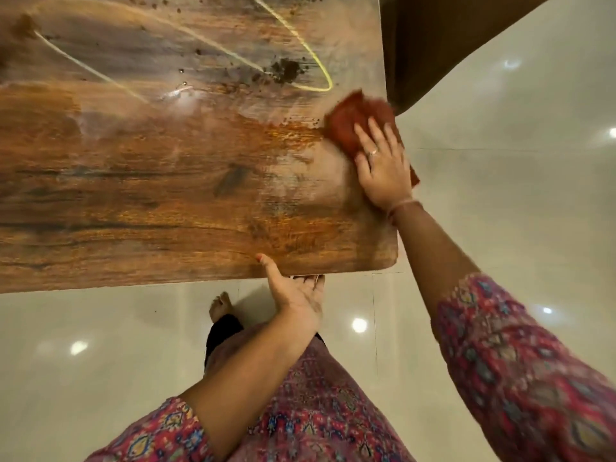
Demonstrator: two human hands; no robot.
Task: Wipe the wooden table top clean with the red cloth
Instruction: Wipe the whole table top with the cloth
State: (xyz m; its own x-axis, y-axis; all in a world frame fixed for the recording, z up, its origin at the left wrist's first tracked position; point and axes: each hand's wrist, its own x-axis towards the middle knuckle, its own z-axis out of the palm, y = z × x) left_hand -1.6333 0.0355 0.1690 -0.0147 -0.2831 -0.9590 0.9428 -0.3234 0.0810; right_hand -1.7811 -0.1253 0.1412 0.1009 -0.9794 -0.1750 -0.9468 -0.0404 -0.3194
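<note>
a: red cloth (pixel 358 123) — where does it sit in the head view?

b: flat on the wooden table top (pixel 166 195), at its right edge, with one corner hanging past the edge over the floor.

a: and what has hold of it?

b: the right hand (pixel 381 168) lies on it, palm down, fingers straight and spread a little, pressing the cloth to the wood. nothing is curled round it. a ring (pixel 372 152) shows on one finger and a thin thread band (pixel 403 206) at the wrist.

a: the left hand (pixel 298 295)?

b: at the near edge of the table, palm turned up. its thumb lies on the top surface, and the fingers go under the edge, so the edge sits between thumb and fingers. how tightly they close underneath is hidden.

a: how does the table surface look?

b: yellow streaks (pixel 310 51) loop across the far part, and dark crumbly specks (pixel 285 70) lie near the loop. just left of the cloth a wet-looking orange smear (pixel 293 135) runs along the grain.

a: anything else around?

b: a glossy pale tiled floor (pixel 500 161) with light reflections, a dark brown drape (pixel 433 45) beyond the table's far right corner, a bare foot (pixel 220 305) under the near edge, and patterned pink sleeves (pixel 520 358) on both arms.
</note>
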